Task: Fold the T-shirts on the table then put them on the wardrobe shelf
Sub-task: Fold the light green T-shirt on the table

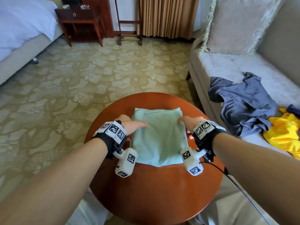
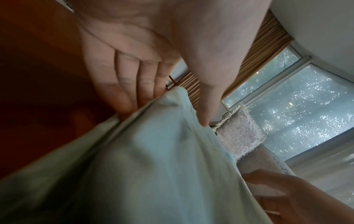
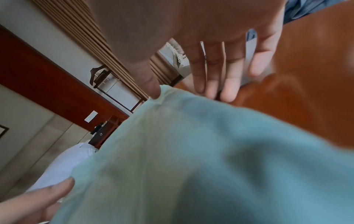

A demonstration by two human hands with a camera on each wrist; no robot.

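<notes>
Round wooden worktop (image 1: 146, 189) nearest, bare toward its near rim. Folded green T-shirt (image 1: 158, 137) at centre, left hand (image 1: 129, 125) and right hand (image 1: 189, 123) pinching its side edges, thumbs on top, fingers beneath. Blue shirt (image 1: 243, 103) and yellow garment (image 1: 284, 135) crumpled on sofa (image 1: 243, 65) to right. Open carpet (image 1: 81, 75) beyond, bed (image 1: 19, 30) and nightstand (image 1: 81, 18) farthest.

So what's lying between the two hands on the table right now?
Only the folded mint-green T-shirt: the left hand and right hand flank its side edges on the round table. The head view shows it.
</notes>
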